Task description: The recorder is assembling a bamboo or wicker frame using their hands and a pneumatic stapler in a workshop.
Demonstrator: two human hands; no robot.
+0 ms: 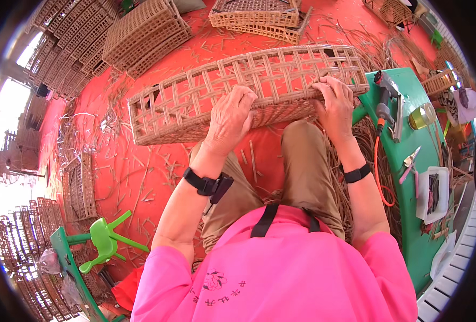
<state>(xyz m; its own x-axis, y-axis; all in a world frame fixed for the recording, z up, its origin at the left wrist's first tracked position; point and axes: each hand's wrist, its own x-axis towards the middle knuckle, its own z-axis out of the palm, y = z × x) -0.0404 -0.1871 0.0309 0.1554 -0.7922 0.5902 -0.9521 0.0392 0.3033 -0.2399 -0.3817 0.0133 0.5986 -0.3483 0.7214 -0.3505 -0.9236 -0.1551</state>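
A long rectangular wicker basket (195, 96) with an open lattice wall lies across my knees, tilted on its side. My left hand (230, 118) grips its near rim around the middle, fingers curled over the woven edge. My right hand (334, 102) clasps the same rim farther right, close to the basket's end. Both wrists wear black bands.
Stacked wicker baskets (141, 32) and a flat tray (259, 19) sit on the red floor beyond, with cane scraps (130, 177) strewn about. A green bench (415, 177) on my right carries a nail gun (385, 102), pliers (409, 161) and a white tray (434, 193). A green stool (106, 241) lies lower left.
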